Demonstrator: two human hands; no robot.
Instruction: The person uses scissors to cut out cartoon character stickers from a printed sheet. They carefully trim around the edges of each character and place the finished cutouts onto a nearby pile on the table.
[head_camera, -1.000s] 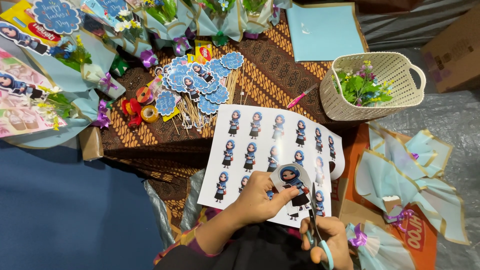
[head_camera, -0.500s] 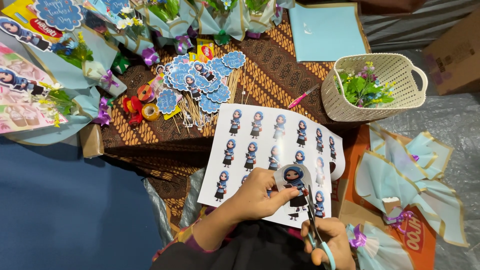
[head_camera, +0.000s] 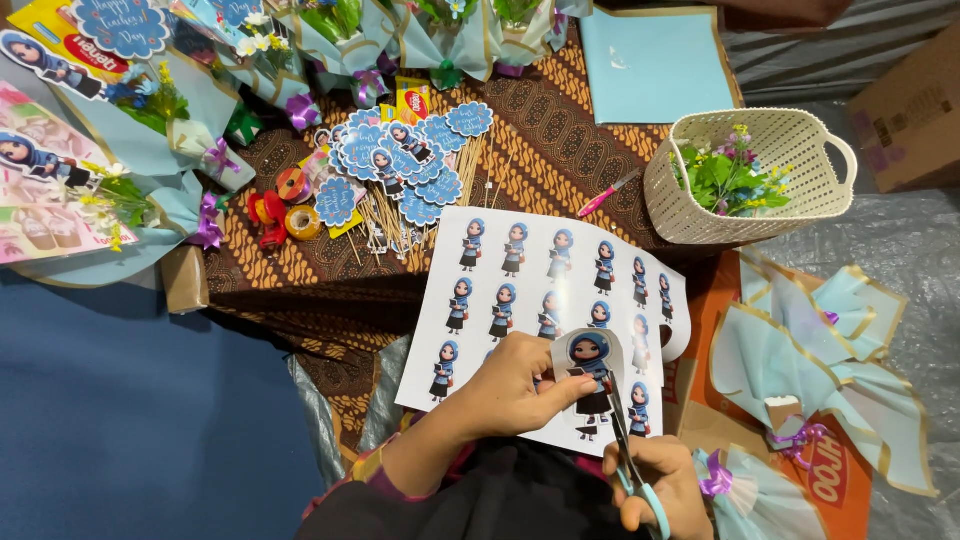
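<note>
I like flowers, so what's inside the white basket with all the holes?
Inside the basket sit small artificial flowers, purple, yellow and blue, with green leaves. The bunch covers the bottom, so anything beneath it cannot be seen.

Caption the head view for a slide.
Left hand steadies a cartoon-figure cutout while right hand cuts it with scissors over a sticker sheet.

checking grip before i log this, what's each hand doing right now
Left hand: closed, pinching the cartoon figure cutout.
Right hand: closed on scissors.
</note>
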